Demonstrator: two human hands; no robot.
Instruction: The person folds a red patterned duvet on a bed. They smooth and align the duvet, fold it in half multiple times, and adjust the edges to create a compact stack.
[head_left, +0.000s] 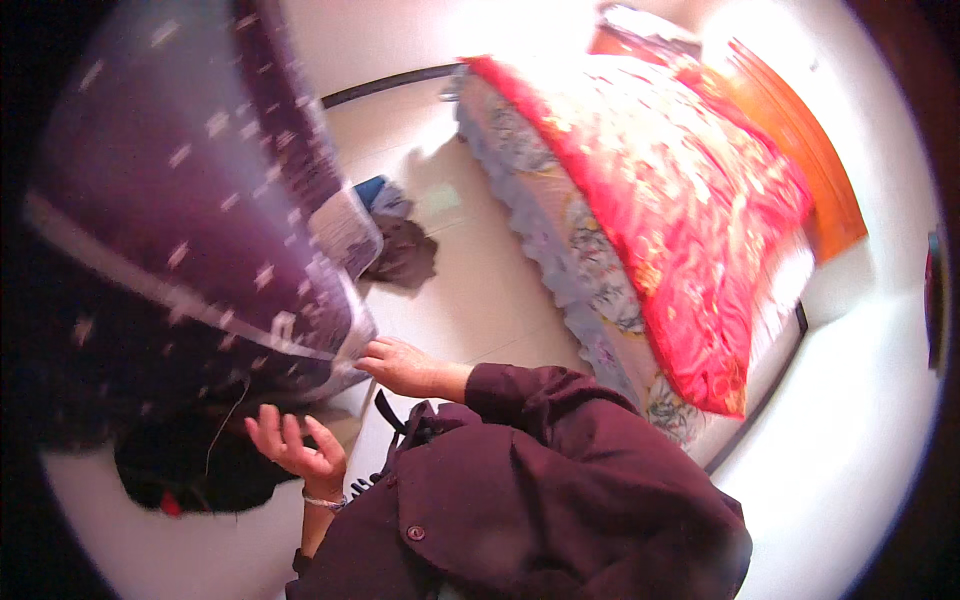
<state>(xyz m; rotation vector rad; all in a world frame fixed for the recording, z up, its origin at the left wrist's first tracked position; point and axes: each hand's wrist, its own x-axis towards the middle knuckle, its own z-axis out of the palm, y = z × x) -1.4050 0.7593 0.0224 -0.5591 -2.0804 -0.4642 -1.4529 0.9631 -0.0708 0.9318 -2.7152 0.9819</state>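
A large purple fabric cover (172, 165) with small pale marks and light trim fills the left of the view. My right hand (409, 367) has its fingertips closed on the cover's lower corner. Below it, my left hand (296, 442) is raised palm up, with fingers apart and nothing in it. A braided bracelet (324, 501) circles that wrist. Close to the left fingers, a thin pale thread (227, 420) hangs in front of a black item (195, 465) with a red spot. What lies inside the dark area under the cover cannot be told.
A bed with a red floral quilt (675, 247), frilled bed skirt (551, 262) and orange wooden headboard (810, 150) stands at right. Dark brown cloth (405, 251) and a blue item (370, 191) lie on the tiled floor (472, 285) beside the cover.
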